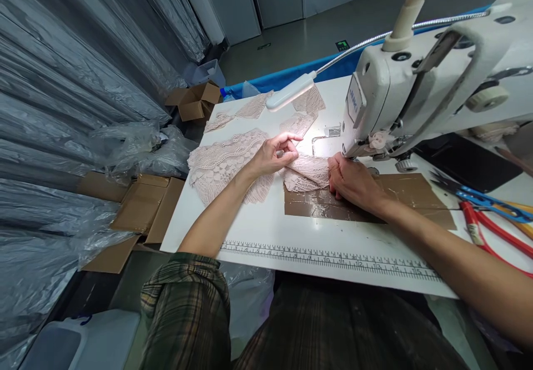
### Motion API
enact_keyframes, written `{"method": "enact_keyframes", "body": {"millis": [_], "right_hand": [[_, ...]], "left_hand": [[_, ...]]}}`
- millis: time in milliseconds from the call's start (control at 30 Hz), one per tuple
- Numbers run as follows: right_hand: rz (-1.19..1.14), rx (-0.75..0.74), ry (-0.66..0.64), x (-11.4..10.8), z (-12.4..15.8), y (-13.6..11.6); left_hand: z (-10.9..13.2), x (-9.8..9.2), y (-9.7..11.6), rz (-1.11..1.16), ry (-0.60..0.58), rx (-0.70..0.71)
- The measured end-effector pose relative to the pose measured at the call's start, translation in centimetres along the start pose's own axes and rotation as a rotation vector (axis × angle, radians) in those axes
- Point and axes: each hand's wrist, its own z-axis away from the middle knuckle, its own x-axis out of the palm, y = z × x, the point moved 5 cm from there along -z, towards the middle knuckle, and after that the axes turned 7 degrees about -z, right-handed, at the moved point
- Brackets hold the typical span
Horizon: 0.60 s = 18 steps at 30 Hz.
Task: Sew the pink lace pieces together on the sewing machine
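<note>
My left hand (275, 153) is closed in a pinch at the upper left edge of a pale pink lace piece (307, 173). My right hand (353, 180) grips the right end of this piece, close beside the needle area of a white sewing machine (375, 92); its fingertips are partly hidden. Below the lace lies a brown taped panel (310, 204) on the white table. Left of my left hand, a larger pink lace piece (231, 162) lies spread out. A further lace strip (297, 123) runs behind my left fingers.
A white lamp (290, 91) on a bendable metal arm hangs over the table. Blue-handled scissors (491, 199) and a red-handled tool (472, 223) lie at the right. A printed ruler (328, 259) follows the front edge. Cardboard boxes (144, 206) stand left of the table.
</note>
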Motion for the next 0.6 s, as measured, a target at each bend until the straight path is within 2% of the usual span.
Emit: {"method": "enact_keyframes", "body": {"millis": [200,367,500,600], "right_hand": [[-0.018,-0.052,-0.029,0.0,0.2,0.3],[0.144,-0.246,-0.092,-1.6,3.2,2.1],[0.303,-0.319,0.086,-4.4,5.8,4.7],[0.212,-0.229,0.162,-5.4,6.2,6.8]], "left_hand": [[-0.3,-0.1,-0.4,-0.023,0.044,0.027],[-0.6,-0.2,-1.5,-0.066,0.079,0.023],[-0.9,0.1,-1.7,-0.119,0.084,0.041],[-1.8,0.3,-1.7,-0.187,0.043,0.039]]}}
